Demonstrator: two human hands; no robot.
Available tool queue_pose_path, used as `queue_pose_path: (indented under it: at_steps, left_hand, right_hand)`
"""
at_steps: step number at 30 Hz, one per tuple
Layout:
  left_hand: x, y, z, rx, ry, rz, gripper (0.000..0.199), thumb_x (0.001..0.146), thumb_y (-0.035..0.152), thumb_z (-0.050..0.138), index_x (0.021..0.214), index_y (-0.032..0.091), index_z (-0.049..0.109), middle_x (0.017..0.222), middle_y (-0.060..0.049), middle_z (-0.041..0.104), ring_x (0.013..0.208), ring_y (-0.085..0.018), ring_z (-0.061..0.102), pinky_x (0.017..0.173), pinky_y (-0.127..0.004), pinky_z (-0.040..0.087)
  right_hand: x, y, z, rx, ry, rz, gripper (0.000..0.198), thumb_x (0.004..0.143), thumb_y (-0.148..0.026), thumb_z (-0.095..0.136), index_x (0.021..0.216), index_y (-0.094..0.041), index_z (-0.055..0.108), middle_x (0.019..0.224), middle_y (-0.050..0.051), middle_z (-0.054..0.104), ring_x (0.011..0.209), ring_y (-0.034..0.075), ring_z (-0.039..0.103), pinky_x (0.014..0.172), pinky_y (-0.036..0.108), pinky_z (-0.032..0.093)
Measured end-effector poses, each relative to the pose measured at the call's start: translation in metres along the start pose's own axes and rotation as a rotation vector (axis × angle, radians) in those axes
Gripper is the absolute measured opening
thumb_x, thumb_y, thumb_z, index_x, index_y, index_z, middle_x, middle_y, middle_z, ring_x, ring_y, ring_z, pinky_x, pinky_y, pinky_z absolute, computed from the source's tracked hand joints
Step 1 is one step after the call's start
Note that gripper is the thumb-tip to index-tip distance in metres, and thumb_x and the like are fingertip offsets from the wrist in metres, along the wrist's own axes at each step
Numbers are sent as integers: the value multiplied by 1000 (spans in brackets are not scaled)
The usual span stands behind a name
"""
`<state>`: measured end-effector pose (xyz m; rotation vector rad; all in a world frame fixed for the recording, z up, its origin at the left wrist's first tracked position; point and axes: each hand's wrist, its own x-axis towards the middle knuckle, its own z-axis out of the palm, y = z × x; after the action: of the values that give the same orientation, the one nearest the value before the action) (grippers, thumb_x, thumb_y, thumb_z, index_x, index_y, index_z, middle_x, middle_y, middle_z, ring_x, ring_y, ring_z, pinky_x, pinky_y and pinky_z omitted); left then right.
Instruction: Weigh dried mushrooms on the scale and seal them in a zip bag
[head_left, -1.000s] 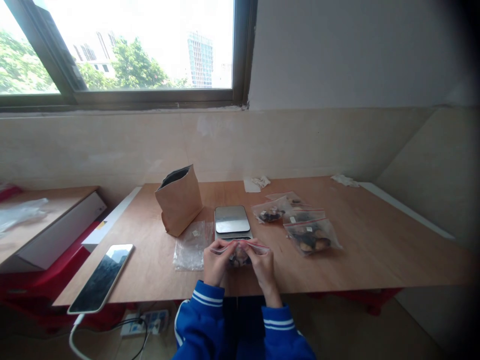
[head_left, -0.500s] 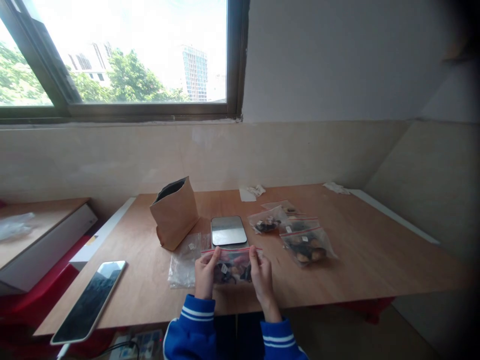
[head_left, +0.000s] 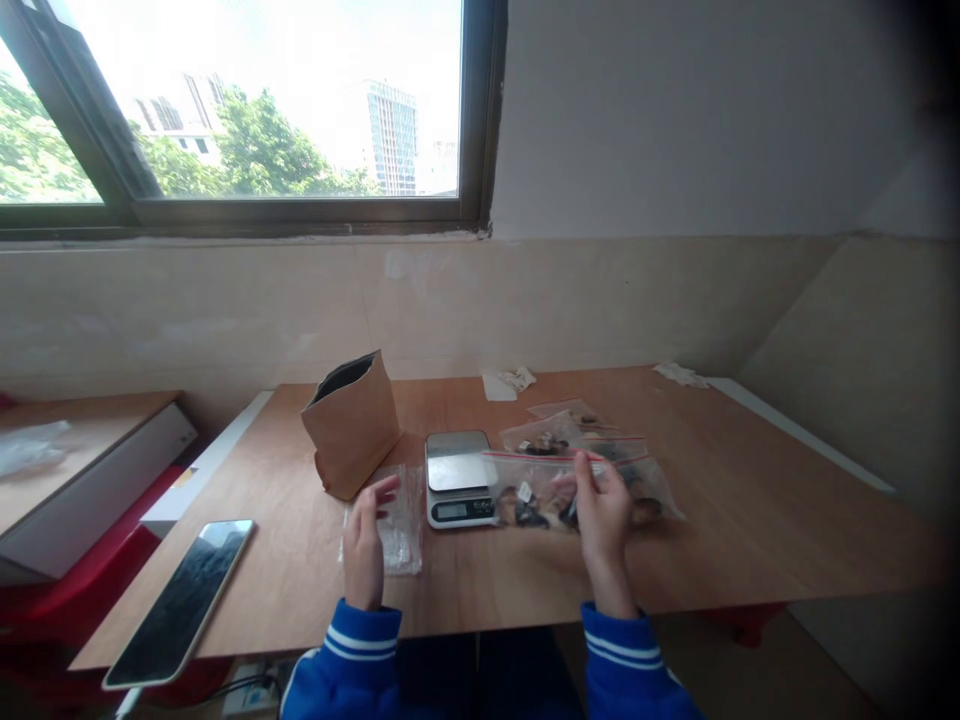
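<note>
A: What is the right hand (head_left: 600, 505) carrying?

B: It is gripping a filled zip bag (head_left: 536, 490), clear plastic with a red seal strip along the top. The fingers are closing on the bag's right end, just under the strip, and the bag is hanging out to the hand's nine o'clock, just above the surface (head_left: 750, 520), at about three o'clock from the scale (head_left: 459, 478).

A: How is that bag likely handling?

B: I am judging it light and floppy. The film is thin and looking slick, and the dark lumpy pieces inside are sagging to the bottom, so it is probably swinging if gripped by one corner. The stiffest spot is the seal strip, so pinching there, or cupping under the contents, is looking safest. Squeezing the middle is risking crushing whatever is inside; I cannot tell what the pieces are.

A: And the left hand (head_left: 366, 540)?

B: It is holding nothing, fingers loosely spread, resting beside a stack of empty bags (head_left: 397, 520) lying flat at the scale's nine o'clock. The fingertips are seeming to be touching the stack's left edge, though I cannot tell for sure.

A: Anything else nearby?

B: More filled bags (head_left: 570, 435) are lying at the scale's two o'clock, partly behind the held one. A brown paper bag (head_left: 352, 425) is standing open at its ten o'clock, and a phone (head_left: 180, 600) is lying at the surface's near left corner.
</note>
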<state>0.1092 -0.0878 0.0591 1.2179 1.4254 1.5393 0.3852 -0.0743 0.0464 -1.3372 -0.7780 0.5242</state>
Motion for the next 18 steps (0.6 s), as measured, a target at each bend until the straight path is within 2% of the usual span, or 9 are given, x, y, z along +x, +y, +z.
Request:
queue_pose_path:
  at_steps: [3, 4, 6, 9, 11, 12, 15, 17, 18]
  left_hand:
    - [19, -10, -27, 169, 332, 166, 46, 84, 51, 47, 112, 16, 60, 114, -11, 59, 105, -25, 54, 90, -40, 43]
    - [26, -15, -36, 230, 399, 181, 52, 81, 51, 52, 119, 15, 55, 121, -13, 54, 109, -27, 51, 92, -43, 42]
    - [40, -27, -52, 345, 439, 183, 76, 71, 51, 64, 133, 14, 40, 134, -17, 39, 118, -31, 45, 97, -48, 39]
    - [62, -47, -71, 423, 366, 164, 103, 60, 51, 75, 141, 12, 24, 142, -21, 26, 127, -35, 36, 107, -51, 30]
    - [77, -61, -78, 428, 301, 109, 108, 56, 49, 78, 141, 11, 22, 144, -23, 23, 130, -37, 34, 108, -52, 30]
    - [85, -67, -80, 424, 276, 76, 109, 55, 48, 79, 140, 10, 22, 144, -24, 23, 131, -38, 34, 108, -52, 31]
    - [105, -85, -80, 340, 179, 16, 107, 54, 43, 81, 138, 12, 23, 142, -23, 31, 132, -35, 35, 106, -49, 35]
    - [117, -95, -78, 248, 88, 39, 98, 58, 41, 79, 136, 15, 25, 136, -20, 43, 124, -30, 47, 101, -44, 42]
    - [121, -99, -79, 262, 46, 60, 90, 60, 41, 77, 133, 15, 31, 130, -18, 50, 118, -30, 52, 97, -43, 45]
  right_hand:
    - [50, 14, -14, -319, 40, -90, 61, 77, -67, 48, 96, -10, 63, 68, 13, 68, 61, 25, 63, 58, 32, 45]
    - [64, 19, -15, -444, 47, -113, 62, 77, -67, 47, 94, -10, 64, 75, 16, 69, 68, 26, 63, 61, 33, 45]
    - [81, 25, -13, -665, 55, -137, 65, 77, -66, 47, 101, -8, 62, 86, 20, 69, 78, 30, 62, 66, 36, 44]
    - [80, 28, -3, -890, 176, -268, 71, 80, -63, 47, 121, -5, 52, 109, 26, 62, 97, 35, 56, 78, 42, 41]
    - [66, 29, 3, -957, 252, -410, 67, 85, -57, 44, 128, -6, 47, 123, 26, 53, 108, 36, 50, 86, 44, 38]
    - [57, 30, 6, -976, 244, -472, 61, 88, -52, 42, 129, -8, 47, 128, 24, 50, 112, 35, 48, 89, 44, 36]
    - [31, 41, 11, -1068, 82, -567, 48, 93, -40, 35, 130, -14, 49, 140, 18, 40, 122, 33, 41, 96, 44, 33]
    - [20, 54, 13, -1171, -22, -553, 47, 93, -38, 35, 132, -15, 48, 145, 16, 35, 128, 33, 35, 100, 46, 30]
    - [18, 60, 14, -1220, -64, -535, 48, 93, -37, 35, 134, -15, 47, 146, 16, 34, 130, 34, 33, 102, 47, 27]
